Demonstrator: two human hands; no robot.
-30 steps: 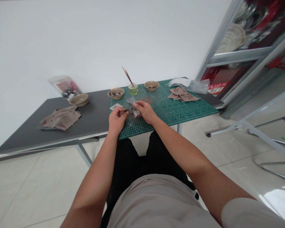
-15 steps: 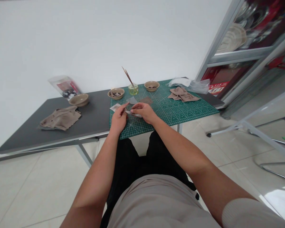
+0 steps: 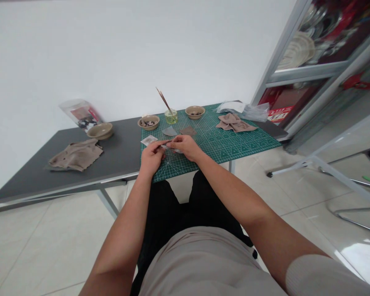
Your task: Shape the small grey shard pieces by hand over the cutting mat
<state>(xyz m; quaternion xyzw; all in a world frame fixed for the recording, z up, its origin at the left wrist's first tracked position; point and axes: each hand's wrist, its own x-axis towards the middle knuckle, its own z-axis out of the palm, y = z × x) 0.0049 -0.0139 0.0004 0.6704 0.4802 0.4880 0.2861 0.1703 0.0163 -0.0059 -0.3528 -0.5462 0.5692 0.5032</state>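
Note:
My left hand [image 3: 151, 157] and my right hand [image 3: 185, 147] are close together above a green cutting mat [image 3: 234, 152]. Both pinch a small, thin, pale translucent strip [image 3: 173, 147], partly hidden by my fingers. A small white paper card [image 3: 149, 140] lies just beyond my left hand. A grey flat piece [image 3: 169, 131] and a brown flat piece [image 3: 188, 131] lie on the mat beyond my hands. Two beige bowls of small dark pieces [image 3: 148, 122] [image 3: 195, 112] and a glass jar of yellowish liquid with thin brushes [image 3: 171, 116] stand farther back.
A folded taupe cloth [image 3: 234, 123] lies on the mat, and another cloth [image 3: 76, 156] lies on the dark grey table [image 3: 120, 156]. Farther back are an empty-looking beige bowl [image 3: 100, 131], plastic bags [image 3: 80, 115] [image 3: 249, 111], and a metal shelf unit [image 3: 296, 70] at right.
My hands have drawn closer together, and the pale piece, upright in my right hand a second ago, now lies flatter between both hands. The view has shifted slightly.

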